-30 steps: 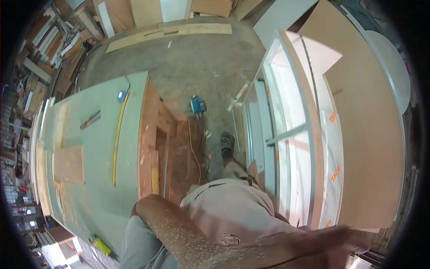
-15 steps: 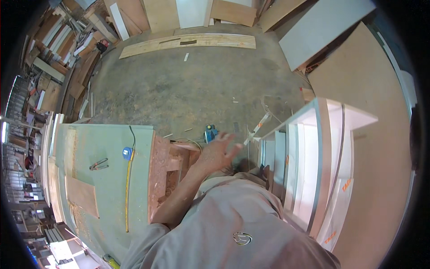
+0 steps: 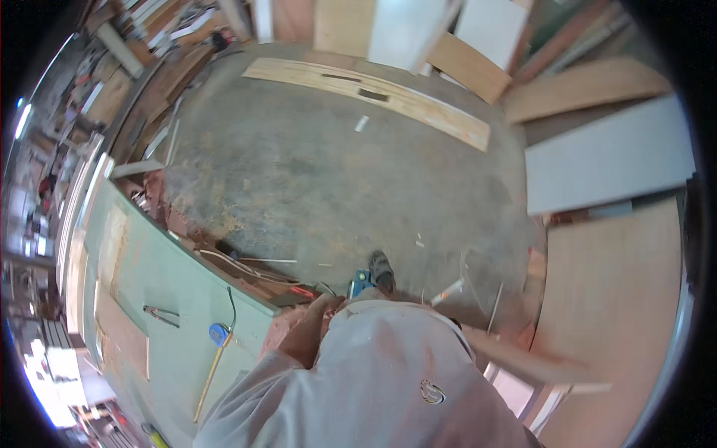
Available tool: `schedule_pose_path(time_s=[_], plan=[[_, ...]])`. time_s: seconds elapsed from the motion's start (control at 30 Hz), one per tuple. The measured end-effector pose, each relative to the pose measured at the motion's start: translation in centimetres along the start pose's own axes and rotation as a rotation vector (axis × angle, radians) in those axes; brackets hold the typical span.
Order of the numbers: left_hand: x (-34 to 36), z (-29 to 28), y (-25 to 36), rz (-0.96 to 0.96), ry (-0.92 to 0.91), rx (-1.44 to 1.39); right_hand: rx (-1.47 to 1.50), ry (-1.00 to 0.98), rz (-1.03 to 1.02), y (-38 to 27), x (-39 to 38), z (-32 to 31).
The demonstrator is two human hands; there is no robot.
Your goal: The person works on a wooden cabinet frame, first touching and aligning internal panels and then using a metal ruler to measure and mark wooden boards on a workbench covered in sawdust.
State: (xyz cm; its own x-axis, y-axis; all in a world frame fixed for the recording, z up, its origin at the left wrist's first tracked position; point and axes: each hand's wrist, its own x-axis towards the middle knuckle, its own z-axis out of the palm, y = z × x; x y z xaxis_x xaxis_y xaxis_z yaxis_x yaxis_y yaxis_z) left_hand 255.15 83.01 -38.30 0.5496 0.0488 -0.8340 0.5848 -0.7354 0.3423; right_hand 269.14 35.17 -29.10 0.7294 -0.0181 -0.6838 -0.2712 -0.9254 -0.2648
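My left hand (image 3: 327, 302) is low at the middle, beside the reddish wooden framework at the bench's edge, its fingers largely hidden by my shirt. A heavily blurred tan streak right of my waist seems to be my right hand (image 3: 553, 364) and forearm over the white cabinet (image 3: 511, 393); its fingers are smeared. Just beyond my left hand sit a blue power tool (image 3: 361, 280) and my shoe (image 3: 381, 265). On the green worktop (image 3: 194, 306) lie a blue tape measure (image 3: 219, 334) with its yellow blade out and a pair of pliers (image 3: 161, 314).
A long pale plank (image 3: 418, 112) lies across the concrete floor (image 3: 321, 179). Sheets and boards (image 3: 343, 22) stand along the back. A white panel (image 3: 605, 153) and a large tan sheet (image 3: 605, 284) are at the right. Timber piles (image 3: 164, 97) line the left.
The view has swung, showing more floor and moving the cabinet down to the lower right. My left hand, earlier reaching forward with spread fingers, has drawn back toward my waist.
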Motion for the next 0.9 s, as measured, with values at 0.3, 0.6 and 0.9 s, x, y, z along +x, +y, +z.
schedule_pose_path(time_s=[0.3, 0.6, 0.9], plan=[[3.9, -28.3, 9.7, 0.118, 0.562, -0.293, -0.166, -0.059, -0.171, -17.1, 13.7, -7.9], [9.5, -33.4, 1.7, -0.112, 0.423, -0.854, -0.339, -0.109, -0.439, -36.6, 28.2, -15.2], [17.7, -44.1, -8.2, -0.117, 0.66, -1.281, -0.497, 0.412, -1.003, -68.7, 49.0, -19.9]])
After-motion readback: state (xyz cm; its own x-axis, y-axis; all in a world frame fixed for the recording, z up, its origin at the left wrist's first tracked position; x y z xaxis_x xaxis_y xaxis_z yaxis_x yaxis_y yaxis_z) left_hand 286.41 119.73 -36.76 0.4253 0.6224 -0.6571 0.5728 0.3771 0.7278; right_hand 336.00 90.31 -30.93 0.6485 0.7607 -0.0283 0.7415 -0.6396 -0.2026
